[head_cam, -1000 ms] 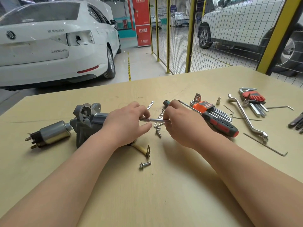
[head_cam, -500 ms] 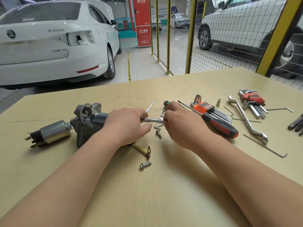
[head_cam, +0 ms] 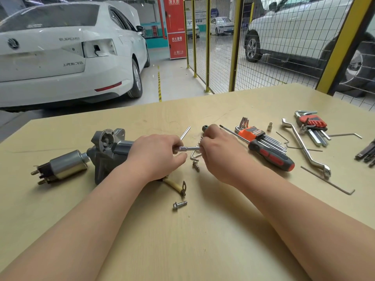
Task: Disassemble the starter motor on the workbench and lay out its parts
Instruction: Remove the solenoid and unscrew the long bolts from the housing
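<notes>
L hand: lies over the rear of the starter motor; thumb + fingertips pinch the knurled end of a thin driver shaft.
R hand: fingers curled round the shaft's other end. A dark knob pokes out above the knuckles; can't tell if it is part of the same tool.
Key relation: the shaft runs L-R between the 2 hands, long axis roughly level across the view, pointing at the motor end hidden under L hand. The motor lies L of both hands, its body also L-R, so L hand is nearer and R hand is the one to turn or pull.
Motor: on the workbench, nose housing up; solenoid at its far L end.
Loose parts: 2 bolts, a long rod, a yellowed lead w/ lug trailing from under L hand.
Holders: orange holder carries a row of hex keys; red holder carries a 2nd set.
Other tools: screwdriver, offset spanner, both R of R hand.
Step (judged): early teardown; motor body not yet split.
</notes>
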The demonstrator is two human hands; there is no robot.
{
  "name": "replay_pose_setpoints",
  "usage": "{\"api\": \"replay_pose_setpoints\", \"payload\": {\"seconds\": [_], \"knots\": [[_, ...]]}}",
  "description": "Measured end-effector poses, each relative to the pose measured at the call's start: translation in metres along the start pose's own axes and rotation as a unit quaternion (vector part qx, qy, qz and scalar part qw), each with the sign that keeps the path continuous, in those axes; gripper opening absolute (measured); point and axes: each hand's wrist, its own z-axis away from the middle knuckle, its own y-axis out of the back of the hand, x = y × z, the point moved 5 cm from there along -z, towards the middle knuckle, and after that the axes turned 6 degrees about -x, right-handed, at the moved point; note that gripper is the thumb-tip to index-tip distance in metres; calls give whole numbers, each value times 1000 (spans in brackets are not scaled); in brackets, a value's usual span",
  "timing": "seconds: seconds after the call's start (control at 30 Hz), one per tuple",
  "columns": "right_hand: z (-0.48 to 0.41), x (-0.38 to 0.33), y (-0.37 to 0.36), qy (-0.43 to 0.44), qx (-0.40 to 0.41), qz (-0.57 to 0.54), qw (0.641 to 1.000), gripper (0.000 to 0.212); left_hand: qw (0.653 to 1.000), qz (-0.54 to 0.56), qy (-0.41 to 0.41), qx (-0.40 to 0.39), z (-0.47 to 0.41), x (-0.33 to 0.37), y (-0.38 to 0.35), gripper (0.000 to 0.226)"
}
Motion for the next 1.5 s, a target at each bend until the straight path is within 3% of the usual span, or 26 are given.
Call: {"api": "replay_pose_setpoints", "payload": {"seconds": [0.27,0.5,0.73,0.87,1.1,1.37,1.5], "knots": [[-4,-1,3,-42,-3,20,999,8,1000,11,-7,11,0,0,0,24],[0,-5,-2,-37,1,-26,999,37,1000,15,-6,13,1,-1,0,23],[-2,-5,1,-4,25,26,999,14,1000,14,-8,14,1,0,1,23],[-2,-7,2,-36,19,48,998,10,1000,20,-8,13,1,1,1,23],[-3,-6,-4,-57,25,-21,998,39,1000,17,-6,10,2,1,1,23],[-4,-9,-3,-30,19,39,999,15,1000,16,-7,15,2,1,2,24],[-6,-10,-6,-47,2,47,998,19,1000,21,-7,14,3,1,3,23]]}}
